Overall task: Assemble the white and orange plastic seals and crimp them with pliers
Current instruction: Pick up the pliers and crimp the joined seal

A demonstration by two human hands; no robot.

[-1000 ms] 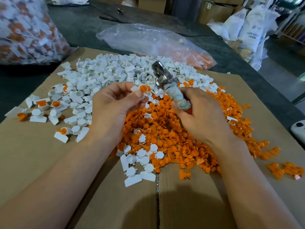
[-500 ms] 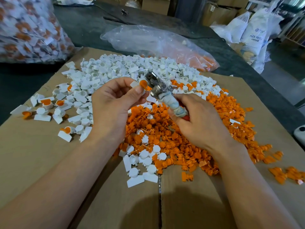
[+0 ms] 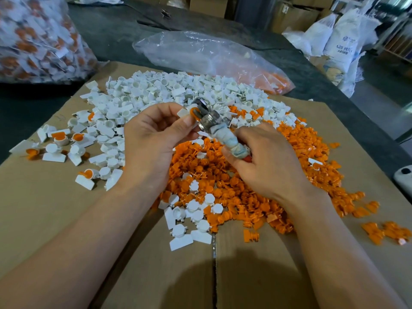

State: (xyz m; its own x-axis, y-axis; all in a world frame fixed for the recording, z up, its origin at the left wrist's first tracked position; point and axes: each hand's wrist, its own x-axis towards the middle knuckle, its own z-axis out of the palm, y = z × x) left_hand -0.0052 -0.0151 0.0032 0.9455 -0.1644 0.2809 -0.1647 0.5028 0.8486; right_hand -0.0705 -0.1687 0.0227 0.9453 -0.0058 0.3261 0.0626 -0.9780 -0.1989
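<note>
Cardboard covers the worktop, strewn at left with glossy white tabbed cups, a few plugged with orange. Above the piles the left hand pinches one seal in a fingertip grip, with its flat white tab to the left and its orange cap to the right. The pliers meet it there. Their long axis slants from lower right to upper left, steel head toward the seal, handles wrapped in grubby cloth. The right hand curls its grip round those handles, hiding their ends. The jaws are too blurred to judge. Ribbed orange plugs heap at right.
</note>
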